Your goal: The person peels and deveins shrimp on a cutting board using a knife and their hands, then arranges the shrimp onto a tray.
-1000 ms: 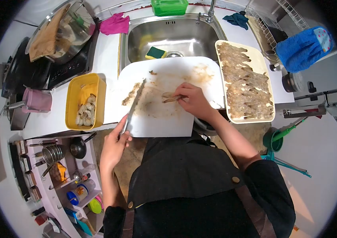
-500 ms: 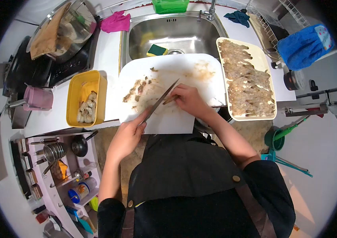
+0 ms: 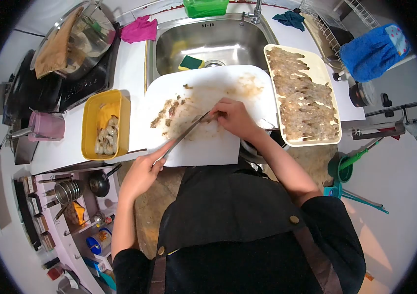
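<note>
My left hand (image 3: 150, 165) is wrapped round the handle of a knife (image 3: 186, 133), whose blade slants up and right over the white cutting board (image 3: 208, 154). The blade's tip meets a small shrimp (image 3: 212, 116), which my right hand (image 3: 232, 116) pinches and partly hides. Brown scraps (image 3: 169, 111) lie on the board's left part. Right of the board, a cream tray (image 3: 318, 68) bears rows of shrimp (image 3: 304, 103). In the yellow container (image 3: 89, 125) at the left are several peeled shrimp (image 3: 107, 137).
Behind the board is a steel sink (image 3: 169, 49) with a green and yellow sponge (image 3: 190, 62). A pink cup (image 3: 46, 126) and a large pot (image 3: 88, 44) stand at the left. A blue towel (image 3: 372, 54) hangs at the right, and shelves (image 3: 66, 215) are below left.
The knife has swung from the scraps on the left to the shrimp at my right hand. Scraps have spread on the board. Over the last half second my left hand has drawn back slightly, down and left.
</note>
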